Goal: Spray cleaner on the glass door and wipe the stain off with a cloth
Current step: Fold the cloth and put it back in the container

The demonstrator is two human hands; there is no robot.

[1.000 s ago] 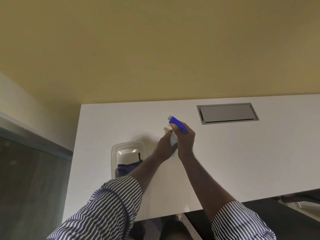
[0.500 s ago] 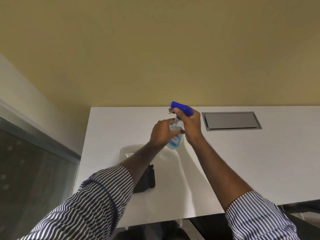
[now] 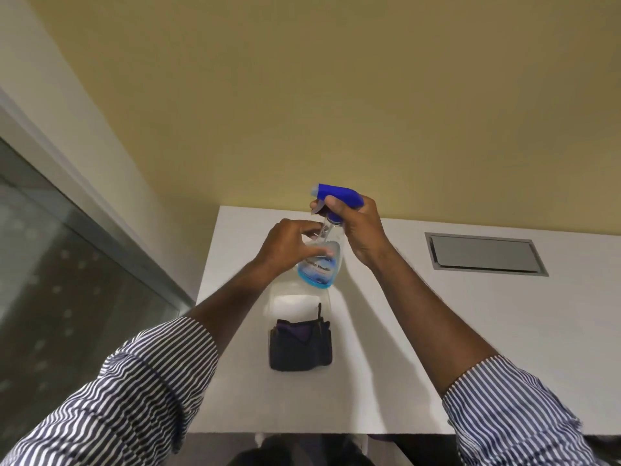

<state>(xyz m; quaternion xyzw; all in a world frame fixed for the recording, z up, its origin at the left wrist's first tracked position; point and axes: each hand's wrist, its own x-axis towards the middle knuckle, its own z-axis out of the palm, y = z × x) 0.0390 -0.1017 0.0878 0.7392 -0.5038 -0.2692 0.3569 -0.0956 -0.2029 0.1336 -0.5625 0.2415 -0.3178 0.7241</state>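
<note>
A clear spray bottle [image 3: 323, 267] with a blue trigger head and a little blue liquid hangs above the white table. My right hand [image 3: 358, 227] grips its neck and trigger head. My left hand [image 3: 291, 245] is wrapped around the bottle's body from the left. Below it a dark folded cloth [image 3: 300, 346] lies in a clear plastic tray [image 3: 292, 297] on the table. The glass door [image 3: 64, 297] with a grey frame fills the left edge of the view.
The white table [image 3: 420, 348] runs to the right, with a grey metal cable hatch [image 3: 484, 253] set into it at the far right. A yellow wall rises behind the table. The table's near edge sits at the bottom of the view.
Both hands have lifted the spray bottle off the table and raised it. The view has shifted so that the tray and cloth now show in full and the door looms larger.
</note>
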